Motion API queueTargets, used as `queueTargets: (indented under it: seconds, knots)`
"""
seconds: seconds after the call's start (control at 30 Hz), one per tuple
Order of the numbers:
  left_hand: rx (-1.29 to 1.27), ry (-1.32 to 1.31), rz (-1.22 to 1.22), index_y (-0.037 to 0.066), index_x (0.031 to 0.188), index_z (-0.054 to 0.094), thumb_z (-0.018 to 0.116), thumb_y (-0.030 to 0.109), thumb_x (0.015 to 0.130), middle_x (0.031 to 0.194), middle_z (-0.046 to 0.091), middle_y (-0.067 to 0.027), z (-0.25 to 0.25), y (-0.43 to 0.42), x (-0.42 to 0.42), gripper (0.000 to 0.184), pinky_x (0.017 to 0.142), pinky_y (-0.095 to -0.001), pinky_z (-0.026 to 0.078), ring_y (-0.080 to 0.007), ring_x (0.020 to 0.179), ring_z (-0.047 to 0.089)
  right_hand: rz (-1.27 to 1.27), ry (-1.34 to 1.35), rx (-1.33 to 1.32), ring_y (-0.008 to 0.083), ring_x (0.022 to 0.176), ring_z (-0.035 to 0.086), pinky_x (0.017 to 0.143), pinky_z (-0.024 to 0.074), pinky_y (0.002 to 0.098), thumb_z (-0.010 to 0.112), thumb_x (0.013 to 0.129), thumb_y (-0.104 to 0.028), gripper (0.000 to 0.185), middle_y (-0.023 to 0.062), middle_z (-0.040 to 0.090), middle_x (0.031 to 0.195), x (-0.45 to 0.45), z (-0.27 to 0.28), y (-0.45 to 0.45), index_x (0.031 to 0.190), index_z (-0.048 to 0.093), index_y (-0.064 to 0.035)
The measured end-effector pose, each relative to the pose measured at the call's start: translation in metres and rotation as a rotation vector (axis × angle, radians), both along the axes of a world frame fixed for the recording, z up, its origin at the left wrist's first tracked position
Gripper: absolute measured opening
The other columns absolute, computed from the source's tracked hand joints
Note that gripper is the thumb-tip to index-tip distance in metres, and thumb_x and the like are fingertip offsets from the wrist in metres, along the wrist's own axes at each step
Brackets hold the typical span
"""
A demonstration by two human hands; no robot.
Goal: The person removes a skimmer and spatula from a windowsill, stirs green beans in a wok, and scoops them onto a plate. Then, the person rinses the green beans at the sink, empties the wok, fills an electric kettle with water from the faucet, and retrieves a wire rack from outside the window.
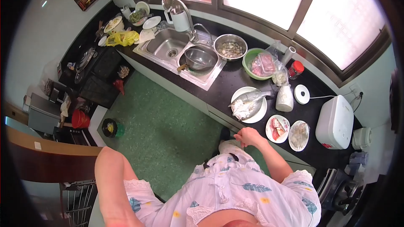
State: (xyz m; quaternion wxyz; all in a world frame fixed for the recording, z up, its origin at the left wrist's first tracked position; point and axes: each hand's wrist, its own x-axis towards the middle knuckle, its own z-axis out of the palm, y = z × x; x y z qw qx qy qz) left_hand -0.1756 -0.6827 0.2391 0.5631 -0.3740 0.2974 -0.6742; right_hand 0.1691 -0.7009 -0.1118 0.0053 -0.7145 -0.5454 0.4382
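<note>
My right hand hangs beside the counter edge, its fingers loosely curled, and I see nothing held in it. Nearest to it on the counter are a white plate with whole silvery fish and a small plate of reddish fish or meat pieces. Right of these sits a bowl covered in cling film. My left arm is bent at the elbow at the lower left, and my left hand is out of the picture.
A double sink holds a metal basin. Beside it stand a steel bowl of shellfish and a green basin with bagged meat. A white appliance sits at the right. A small bin stands on the green floor.
</note>
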Motion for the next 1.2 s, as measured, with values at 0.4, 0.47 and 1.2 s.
queueTargets:
  seconds: [0.4,0.47,1.2]
  knots:
    - [-0.980,0.214,0.557,0.015,0.099,0.054,0.050,0.021,0.091,0.098,0.047,-0.0056,-0.106,0.183,0.046,0.010,0.099,-0.0553,0.035,-0.0163,0.100,0.058,0.192,-0.067,-0.210,0.0134,0.058,0.067,0.062,0.0527,0.0302,0.049,0.093,-0.036,0.039,0.0005,0.067,0.060,0.079,-0.003,0.039,0.075,0.069,-0.0084]
    - [-1.401,0.399,0.640,0.011,0.110,0.052,0.053,0.017,0.091,0.103,0.053,-0.0111,-0.133,0.188,0.059,0.021,0.095,-0.0489,0.042,-0.0230,0.084,0.062,0.280,-0.096,-0.255,0.0132,0.058,0.067,0.062,0.0528,0.0301,0.049,0.092,-0.036,0.040,0.0004,0.067,0.060,0.091,-0.012,0.036,0.072,0.069,-0.0083]
    - [-2.269,1.641,0.946,0.009,0.130,0.049,0.068,0.026,0.081,0.118,0.056,-0.0148,-0.281,0.271,0.089,0.056,0.094,-0.0430,0.042,-0.0317,0.107,0.056,0.299,-0.134,-0.158,0.0334,0.075,0.068,0.068,0.0537,0.0410,0.062,0.083,-0.029,0.030,0.0184,0.068,0.076,0.031,-0.018,0.076,0.077,0.071,-0.0011]
